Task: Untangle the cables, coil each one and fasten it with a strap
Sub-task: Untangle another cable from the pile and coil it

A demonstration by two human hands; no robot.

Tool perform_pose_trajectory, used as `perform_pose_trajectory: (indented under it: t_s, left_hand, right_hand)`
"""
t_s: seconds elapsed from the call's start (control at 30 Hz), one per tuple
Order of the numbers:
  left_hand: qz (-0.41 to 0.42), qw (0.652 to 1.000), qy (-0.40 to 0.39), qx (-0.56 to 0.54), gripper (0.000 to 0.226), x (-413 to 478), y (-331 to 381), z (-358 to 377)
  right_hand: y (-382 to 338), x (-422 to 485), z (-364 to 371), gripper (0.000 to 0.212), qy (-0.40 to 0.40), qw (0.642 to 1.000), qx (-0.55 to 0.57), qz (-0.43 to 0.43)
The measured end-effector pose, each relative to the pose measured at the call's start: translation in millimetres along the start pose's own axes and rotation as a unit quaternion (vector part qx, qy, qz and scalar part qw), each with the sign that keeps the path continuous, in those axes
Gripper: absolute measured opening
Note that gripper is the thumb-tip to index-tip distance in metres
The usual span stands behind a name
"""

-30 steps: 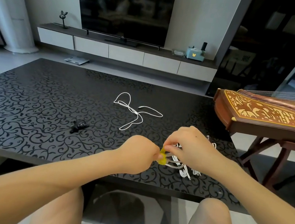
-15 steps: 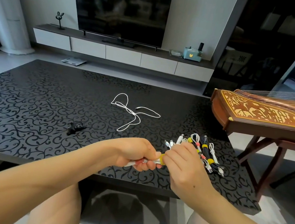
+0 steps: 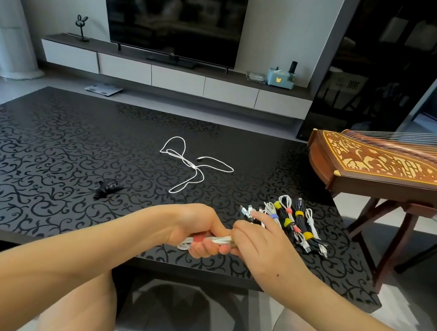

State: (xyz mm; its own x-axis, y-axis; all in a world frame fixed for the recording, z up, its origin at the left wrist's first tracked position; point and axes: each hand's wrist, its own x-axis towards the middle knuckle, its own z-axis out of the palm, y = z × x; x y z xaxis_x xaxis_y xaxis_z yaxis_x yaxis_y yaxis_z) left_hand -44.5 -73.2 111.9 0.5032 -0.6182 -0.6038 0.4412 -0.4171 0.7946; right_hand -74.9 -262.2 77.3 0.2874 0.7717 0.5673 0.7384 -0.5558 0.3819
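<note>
Gripping one coiled white cable [image 3: 214,240], two hands; one loose cable [image 3: 192,166].

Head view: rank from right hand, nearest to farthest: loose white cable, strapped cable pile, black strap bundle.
From the right hand:
1. strapped cable pile, right beside it, to its right.
2. loose white cable, mid-table, beyond it.
3. black strap bundle, far left.

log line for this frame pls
left hand grips coiled white cable | right hand at its end | strapped bundles right | loose white cable uncoiled
</note>
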Motion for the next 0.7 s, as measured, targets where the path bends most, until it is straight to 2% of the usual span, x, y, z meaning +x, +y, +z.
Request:
perform_pose_trajectory:
  t_s: [0.07,0.13,0.2,0.23,0.27,0.33,0.37,0.43,0.53,0.63,0.7]
  left_hand:
    - [-0.022,1.0,-0.021,-0.006,0.027,3.5,-0.1,-2.8]
    - [-0.04,0.999,-0.011,0.019,0.035,8.2,2.7,-4.5]
    - [-0.009,0.991,0.073,0.115,0.043,14.3,5.8,-11.8]
    - [0.024,0.976,0.148,0.159,0.04,17.2,6.8,-17.6]
    - [0.06,0.956,0.231,0.171,0.033,19.7,6.7,-26.1]
    - [0.111,0.926,0.354,0.066,0.025,20.5,1.4,-46.8]
    - [0.121,0.916,0.382,0.002,0.023,21.2,-3.9,-56.9]
    - [0.099,0.905,0.411,-0.037,0.021,23.4,-17.3,-69.2]
    - [0.056,0.9,0.431,-0.009,0.022,34.5,-36.3,-77.9]
    - [0.054,0.893,0.446,-0.003,0.023,45.0,-52.2,-92.1]
    - [0.047,0.876,0.479,0.046,0.024,50.0,-62.4,-103.3]
  right_hand:
    - [-0.9,-5.0,4.2,0.002,-0.001,1.0,0.011,0.014]
    - [-4.4,-11.3,13.0,0.014,-0.015,0.997,0.048,0.058]
    - [-5.6,-21.0,27.4,0.023,-0.033,0.977,0.128,0.169]
    - [-5.1,-24.3,32.1,0.024,-0.035,0.948,0.178,0.261]
    - [-2.6,-27.5,35.6,0.024,-0.039,0.902,0.232,0.362]
    - [10.1,-34.0,42.0,0.022,-0.042,0.796,0.297,0.525]
    - [18.7,-38.4,48.1,0.024,-0.042,0.765,0.29,0.574]
    - [35.5,-43.7,63.3,0.033,-0.055,0.734,0.253,0.628]
    - [57.2,-41.0,89.4,0.048,-0.092,0.706,0.214,0.669]
    - [75.8,-36.7,111.4,0.052,-0.154,0.698,0.155,0.682]
    - [84.8,-36.1,121.0,0.049,-0.191,0.701,0.12,0.677]
